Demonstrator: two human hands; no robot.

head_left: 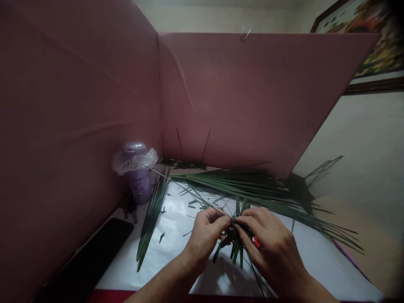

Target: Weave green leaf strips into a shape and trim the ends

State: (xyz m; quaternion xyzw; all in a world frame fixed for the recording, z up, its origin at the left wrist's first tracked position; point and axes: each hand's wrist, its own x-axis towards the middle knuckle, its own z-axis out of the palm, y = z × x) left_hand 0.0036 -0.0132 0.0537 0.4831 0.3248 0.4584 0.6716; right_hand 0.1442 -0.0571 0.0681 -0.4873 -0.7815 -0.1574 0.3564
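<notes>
Near the front of the white table surface (172,242), a bundle of green leaf strips (236,251) hangs between my two hands. My left hand (206,233) pinches the bundle from the left, thumb and index finger together. From the right, my right hand (268,235) grips the same strips, its fingertips almost touching the left ones. A long thin strip (192,191) runs from the left hand toward the back left. Something red (256,241) shows beside the right fingers; most of it is hidden.
Long green leaves (240,185) stretch across the back; another leaf bundle (153,221) lies left. A purple bottle with plastic wrap (139,183) stands at the back left, near a black flat object (94,256). Small leaf scraps (162,237) are scattered around. Pink panels (252,101) rise behind.
</notes>
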